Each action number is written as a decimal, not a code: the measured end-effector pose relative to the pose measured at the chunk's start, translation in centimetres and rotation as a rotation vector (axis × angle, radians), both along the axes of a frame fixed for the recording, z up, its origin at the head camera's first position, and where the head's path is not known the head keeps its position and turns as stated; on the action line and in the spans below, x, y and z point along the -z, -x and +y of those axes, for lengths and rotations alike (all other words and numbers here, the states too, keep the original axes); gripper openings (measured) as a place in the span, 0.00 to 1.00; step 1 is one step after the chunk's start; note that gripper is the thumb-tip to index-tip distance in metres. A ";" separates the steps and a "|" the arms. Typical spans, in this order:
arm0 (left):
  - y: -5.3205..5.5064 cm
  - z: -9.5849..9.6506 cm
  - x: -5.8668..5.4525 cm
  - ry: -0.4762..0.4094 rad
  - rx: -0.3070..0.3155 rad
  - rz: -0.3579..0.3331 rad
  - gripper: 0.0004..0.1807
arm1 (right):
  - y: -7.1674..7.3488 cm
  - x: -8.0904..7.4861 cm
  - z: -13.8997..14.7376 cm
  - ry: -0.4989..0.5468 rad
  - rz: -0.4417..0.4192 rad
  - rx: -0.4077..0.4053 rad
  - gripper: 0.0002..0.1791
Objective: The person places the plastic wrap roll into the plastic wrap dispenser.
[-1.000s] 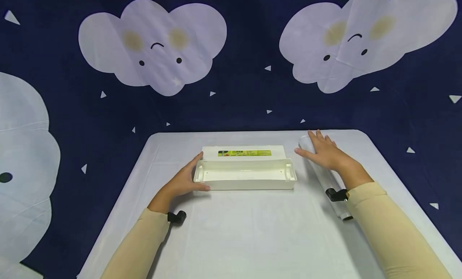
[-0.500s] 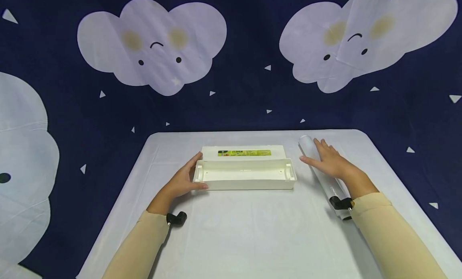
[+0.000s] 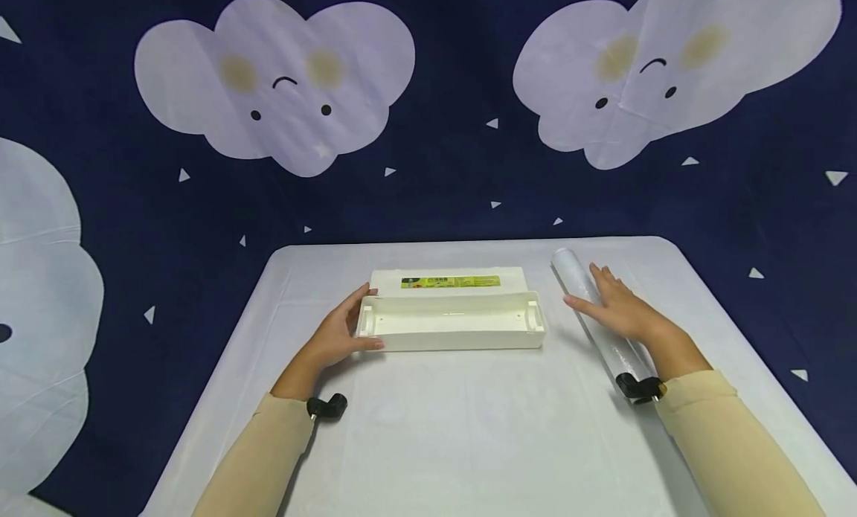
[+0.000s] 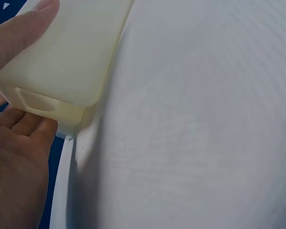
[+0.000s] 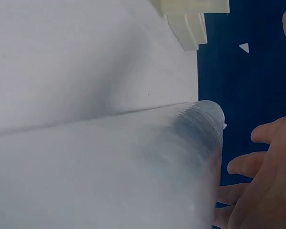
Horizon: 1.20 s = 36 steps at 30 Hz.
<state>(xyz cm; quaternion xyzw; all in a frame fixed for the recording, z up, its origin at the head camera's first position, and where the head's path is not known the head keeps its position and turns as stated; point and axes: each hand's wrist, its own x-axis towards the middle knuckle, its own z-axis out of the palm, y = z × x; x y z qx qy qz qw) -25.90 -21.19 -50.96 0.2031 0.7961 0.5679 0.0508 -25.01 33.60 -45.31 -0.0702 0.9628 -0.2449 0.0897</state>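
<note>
Wrist views dimmer than head view; soft shadow near roll (image 3: 617, 347).

A navy backdrop (image 3: 458, 71) is rising behind the white surface (image 3: 469, 435). On the backdrop, a left cloud (image 3: 284, 108) and a right cloud (image 3: 643, 115) are bearing yellow patches (image 3: 237, 73) and black dots (image 3: 326, 110), a third cloud (image 3: 40, 279) is running off the left edge, and small white triangles (image 3: 835, 178) are dotting the navy.

Both forearms (image 3: 257, 454) stretch forward, the left grip (image 3: 331, 340) curved, the right grip (image 3: 621, 309) spread, thumb apart.
</note>
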 end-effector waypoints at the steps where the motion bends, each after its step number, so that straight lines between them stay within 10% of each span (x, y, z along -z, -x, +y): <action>1: 0.0 0.0 0.0 -0.006 0.001 0.000 0.67 | -0.1 0.0 0.0 0.004 0.001 -0.001 0.63; 36: 0.1 -0.2 0.5 -0.086 0.006 -0.035 0.67 | -3.2 3.3 1.7 0.144 0.089 0.062 0.59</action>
